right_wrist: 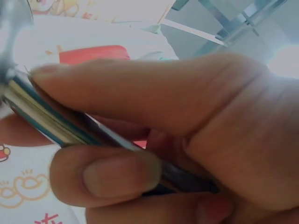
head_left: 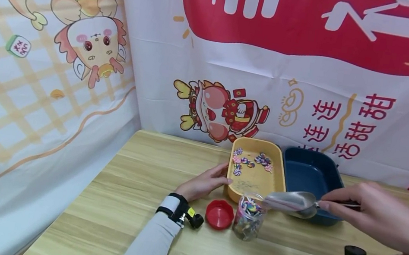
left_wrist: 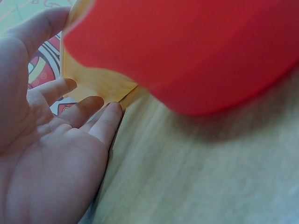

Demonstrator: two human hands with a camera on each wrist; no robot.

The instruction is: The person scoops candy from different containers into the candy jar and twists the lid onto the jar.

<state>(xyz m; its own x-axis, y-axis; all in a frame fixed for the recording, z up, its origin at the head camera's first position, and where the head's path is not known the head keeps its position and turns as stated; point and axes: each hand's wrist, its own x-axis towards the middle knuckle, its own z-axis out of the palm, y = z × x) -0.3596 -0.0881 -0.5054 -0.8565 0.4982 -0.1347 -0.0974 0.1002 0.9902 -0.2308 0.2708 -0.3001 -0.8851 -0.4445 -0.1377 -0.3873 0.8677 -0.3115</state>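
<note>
My right hand grips the handle of a shiny metal scoop; the handle lies between thumb and fingers in the right wrist view. The scoop's tip is tilted over the mouth of a clear jar containing small colourful pieces. My left hand rests against the left side of a yellow bin, its fingers loosely bent at the wall. Several lollipop-like swirl pieces lie in that bin.
A red scalloped lid lies left of the jar, close to the left wrist camera. A dark blue bin stands right of the yellow one, beneath the scoop and right hand. Printed cloth hangs behind the wooden table.
</note>
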